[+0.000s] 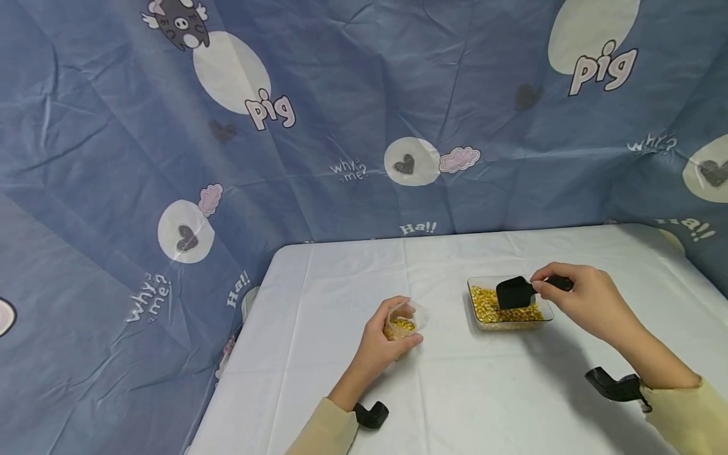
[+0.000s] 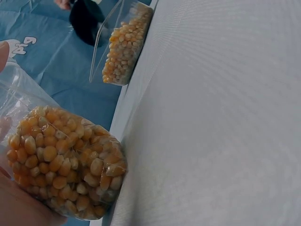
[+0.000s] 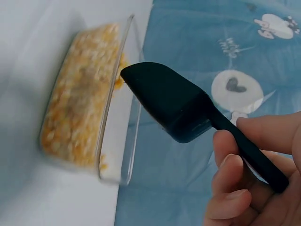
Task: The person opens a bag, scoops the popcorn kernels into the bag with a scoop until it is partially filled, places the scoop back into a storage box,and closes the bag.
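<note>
My left hand (image 1: pixel 382 336) grips a clear plastic bag (image 1: pixel 419 316) around its side, its mouth spread at the top. Corn kernels (image 2: pixel 66 162) fill the bottom of the bag in the left wrist view. At the right, my right hand (image 1: pixel 588 302) holds a black scoop (image 1: pixel 514 293) by its handle, thumb and fingers curled round it. The scoop's blade hangs above a clear rectangular container (image 1: pixel 508 326) of corn kernels (image 1: pixel 485 304). Whether kernels lie in the scoop cannot be seen. The right wrist view shows the scoop (image 3: pixel 164 96) over the container's rim (image 3: pixel 110 103).
A white cloth (image 1: pixel 478 398) covers the table, with a fold line running across it. Behind it hangs a blue printed curtain (image 1: pixel 318 126). Black wrist mounts (image 1: pixel 372 415) sit at both sleeves.
</note>
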### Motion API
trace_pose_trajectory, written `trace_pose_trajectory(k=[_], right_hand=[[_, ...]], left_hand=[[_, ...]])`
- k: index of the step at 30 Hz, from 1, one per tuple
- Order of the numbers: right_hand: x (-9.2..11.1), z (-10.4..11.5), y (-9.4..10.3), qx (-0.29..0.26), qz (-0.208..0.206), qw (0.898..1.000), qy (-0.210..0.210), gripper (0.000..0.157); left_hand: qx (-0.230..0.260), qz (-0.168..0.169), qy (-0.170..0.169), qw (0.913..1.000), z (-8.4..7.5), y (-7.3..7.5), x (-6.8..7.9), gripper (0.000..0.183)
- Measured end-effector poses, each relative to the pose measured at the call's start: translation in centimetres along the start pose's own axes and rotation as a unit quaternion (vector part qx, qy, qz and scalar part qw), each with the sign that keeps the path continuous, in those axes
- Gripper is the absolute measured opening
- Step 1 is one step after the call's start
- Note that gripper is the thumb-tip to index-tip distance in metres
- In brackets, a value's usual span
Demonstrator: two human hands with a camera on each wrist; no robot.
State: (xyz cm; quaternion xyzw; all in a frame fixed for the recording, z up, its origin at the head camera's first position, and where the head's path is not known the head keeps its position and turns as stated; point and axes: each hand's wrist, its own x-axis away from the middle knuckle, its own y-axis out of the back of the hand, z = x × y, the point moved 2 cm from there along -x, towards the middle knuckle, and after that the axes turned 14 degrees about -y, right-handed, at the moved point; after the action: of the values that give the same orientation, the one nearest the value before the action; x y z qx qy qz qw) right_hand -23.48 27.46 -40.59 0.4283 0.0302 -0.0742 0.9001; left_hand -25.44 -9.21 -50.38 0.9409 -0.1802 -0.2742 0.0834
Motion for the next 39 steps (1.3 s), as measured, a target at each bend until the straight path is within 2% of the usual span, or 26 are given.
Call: trace_pose_trajectory(k=[8, 16, 27, 34, 39], right_hand=[[-0.4, -1.6, 0.9, 0.03, 0.02, 0.999, -0.004, 0.012], [-0.7, -2.5, 0.6, 0.04, 0.05, 0.998, -0.024, 0.018], [-0.7, -2.8, -0.2, 0.013, 0.072, 0.997, -0.033, 0.019], [-0.7, -2.8, -0.8, -0.012, 0.099, 0.993, -0.058, 0.025], [-0.9, -2.8, -1.1, -0.022, 0.104, 0.993, -0.053, 0.026]], left_hand=[[0.007, 0.006, 0.002, 1.0, 0.0, -0.1, 0.0, 0.07], [0.006, -0.001, -0.009, 0.9999, 0.2, 0.0, 0.1, 0.066], [-0.005, 0.001, -0.008, 1.0, 0.1, 0.1, 0.1, 0.065], [-0.005, 0.006, -0.005, 1.0, 0.3, 0.1, 0.2, 0.066], [-0.006, 0.006, -0.005, 1.0, 0.3, 0.1, 0.2, 0.066]])
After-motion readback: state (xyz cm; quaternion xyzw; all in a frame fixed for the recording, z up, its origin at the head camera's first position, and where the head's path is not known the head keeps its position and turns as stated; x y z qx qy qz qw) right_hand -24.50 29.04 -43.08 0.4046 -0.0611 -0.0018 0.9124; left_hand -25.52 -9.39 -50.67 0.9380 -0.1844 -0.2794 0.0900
